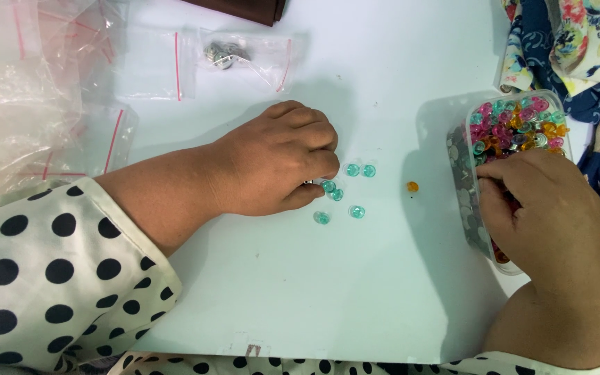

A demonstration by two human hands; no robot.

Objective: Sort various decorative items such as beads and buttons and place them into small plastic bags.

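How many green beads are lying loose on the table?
6 green beads: two side by side right of the left hand, two at its fingertips, two just below. The hand may hide more.

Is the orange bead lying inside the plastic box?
No, the orange bead lies alone on the white table, left of the box.

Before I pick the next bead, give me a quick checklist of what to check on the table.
1. Left hand rests by the teal beads on the table: ok.
2. Teal beads lie close together, none near the edge: ok.
3. Orange bead lies apart from the teal ones: ok.
4. Right hand is in the box: ok.
5. Right grip on a bead: cannot tell.
6. Box sits flat: cannot tell.
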